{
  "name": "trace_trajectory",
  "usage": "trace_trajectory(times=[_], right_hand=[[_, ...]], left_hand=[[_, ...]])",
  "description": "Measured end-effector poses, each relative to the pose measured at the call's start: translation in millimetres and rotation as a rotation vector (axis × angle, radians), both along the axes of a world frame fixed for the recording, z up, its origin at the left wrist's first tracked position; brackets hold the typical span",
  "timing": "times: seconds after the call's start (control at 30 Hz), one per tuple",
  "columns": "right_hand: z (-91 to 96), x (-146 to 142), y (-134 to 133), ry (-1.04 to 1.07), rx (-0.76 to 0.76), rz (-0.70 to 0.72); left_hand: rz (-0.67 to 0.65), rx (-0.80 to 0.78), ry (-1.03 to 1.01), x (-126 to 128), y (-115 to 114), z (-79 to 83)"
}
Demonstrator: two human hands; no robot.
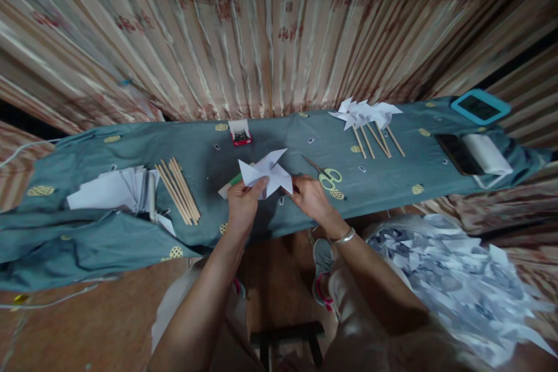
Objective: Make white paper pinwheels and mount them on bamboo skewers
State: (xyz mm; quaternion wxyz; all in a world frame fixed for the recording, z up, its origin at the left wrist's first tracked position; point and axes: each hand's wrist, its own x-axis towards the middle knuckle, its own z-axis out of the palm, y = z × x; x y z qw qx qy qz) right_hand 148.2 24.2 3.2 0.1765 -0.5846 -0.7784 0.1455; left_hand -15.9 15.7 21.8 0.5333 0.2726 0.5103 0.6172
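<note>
A white paper pinwheel (272, 175) is held above the table's front half, its folded blades pointing outward. My left hand (244, 200) pinches it near the middle, the thumb lying on the paper. At its right blade my right hand (311, 195) grips the edge with closed fingers. Partly hidden under the pinwheel lies a flat green and white piece (231, 185). Green-handled scissors (328, 178) rest just beyond my right hand. A small open red and white box (240, 135) with dark little pieces inside stands behind the pinwheel.
Wooden sticks (178, 192) and stacked white paper (111, 190) lie left on the cloth-covered table (279, 133). Finished pinwheels on sticks (368, 116) lie back right. Farther right are a phone (457, 154) and a blue-framed device (480, 107). A heap of folded paper (462, 279) sits lower right.
</note>
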Motion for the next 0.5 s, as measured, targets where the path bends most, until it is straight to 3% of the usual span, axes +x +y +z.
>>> trace_trajectory(times=[0.13,0.27,0.37,0.5], right_hand=[[-4.5,-7,-2,-0.120,0.023,0.022],[-2.6,-2,-5,-0.056,0.040,0.031],[1.6,10,-3,0.159,0.019,-0.069],[8.3,31,0,0.645,-0.023,-0.226]], left_hand=[[-0.012,0.022,-0.023,3,0,-3.2],[-0.015,-0.013,-0.100,4,1,-5.0],[-0.021,-0.066,-0.164,5,2,-5.6],[-0.033,-0.061,-0.182,6,1,-6.5]])
